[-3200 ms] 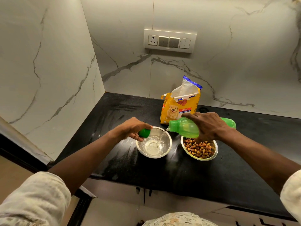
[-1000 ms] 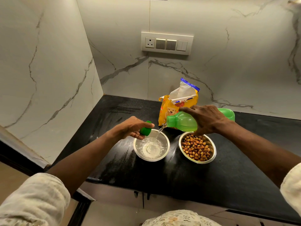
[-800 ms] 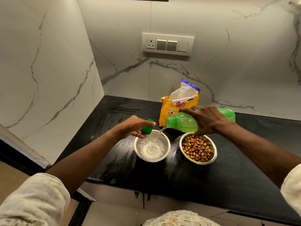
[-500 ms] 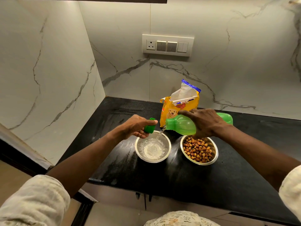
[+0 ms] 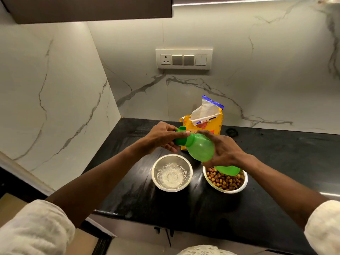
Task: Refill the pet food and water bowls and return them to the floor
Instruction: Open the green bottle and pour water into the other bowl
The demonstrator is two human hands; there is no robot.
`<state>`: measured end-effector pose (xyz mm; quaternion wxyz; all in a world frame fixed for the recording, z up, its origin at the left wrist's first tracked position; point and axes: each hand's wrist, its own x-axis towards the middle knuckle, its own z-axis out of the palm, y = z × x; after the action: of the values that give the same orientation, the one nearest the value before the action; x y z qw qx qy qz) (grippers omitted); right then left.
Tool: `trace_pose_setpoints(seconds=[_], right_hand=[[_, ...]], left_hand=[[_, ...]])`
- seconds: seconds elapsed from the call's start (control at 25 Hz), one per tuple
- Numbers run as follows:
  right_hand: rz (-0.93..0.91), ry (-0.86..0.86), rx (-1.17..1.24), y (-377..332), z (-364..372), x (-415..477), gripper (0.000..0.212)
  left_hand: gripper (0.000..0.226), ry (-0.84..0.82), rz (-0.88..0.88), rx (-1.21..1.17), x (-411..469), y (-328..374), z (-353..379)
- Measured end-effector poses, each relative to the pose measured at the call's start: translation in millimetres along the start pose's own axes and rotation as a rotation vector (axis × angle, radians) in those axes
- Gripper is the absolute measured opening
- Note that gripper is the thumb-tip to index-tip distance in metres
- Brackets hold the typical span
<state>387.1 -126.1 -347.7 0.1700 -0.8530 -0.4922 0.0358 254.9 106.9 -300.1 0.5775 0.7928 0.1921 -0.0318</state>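
Two steel bowls stand side by side on the black counter point(image 5: 266, 214). The left bowl point(image 5: 155, 178) holds rippling water; the right bowl point(image 5: 244, 183) holds brown kibble. Above them my right hand point(image 5: 223, 149) grips a green plastic bottle point(image 5: 201, 148), tilted with its neck up and to the left. My left hand point(image 5: 162, 138) holds the dark green cap point(image 5: 179, 139) against the bottle's mouth. No water is running from the bottle. The bottle's base hides part of the kibble bowl.
An opened yellow pet food bag point(image 5: 211, 122) stands behind the hands against the marble back wall. A switch panel point(image 5: 184, 58) is on that wall. A marble side wall closes the counter's left end; a dark cabinet point(image 5: 88, 8) hangs above.
Pouring has stopped. The bottle swung from lying level over the water bowl to neck-up, and my left hand brought the cap up onto its mouth. The view tilted upward.
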Motion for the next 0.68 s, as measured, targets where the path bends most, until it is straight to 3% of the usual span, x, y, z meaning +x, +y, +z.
trace_pose_setpoints(seconds=[0.16,0.32,0.4,0.48,0.6,0.68], right_hand=[[0.032,0.063,0.033,11.7,-6.0,-0.5,0.118],[0.038,0.100,0.054,20.3,-14.6,1.1,0.117],[0.070,0.140,0.094,29.8,-19.9,-0.2,0.115],[0.101,0.169,0.140,42.3,-24.7,-2.7,0.114],[0.114,0.176,0.171,59.8,-27.7,-8.1,0.114],[0.129,0.189,0.142,66.5,-29.3,-10.2,0.114]], left_hand=[[0.045,0.016,0.004,0.212,18.5,42.6,10.5],[0.052,0.019,-0.037,0.637,40.2,90.7,26.8],[0.051,0.031,0.087,0.773,45.3,104.6,37.1],[0.051,0.007,0.364,0.902,46.6,107.3,47.2],[0.036,-0.135,0.611,0.689,46.6,105.3,64.4],[0.030,-0.032,0.650,0.433,59.2,108.6,69.7]])
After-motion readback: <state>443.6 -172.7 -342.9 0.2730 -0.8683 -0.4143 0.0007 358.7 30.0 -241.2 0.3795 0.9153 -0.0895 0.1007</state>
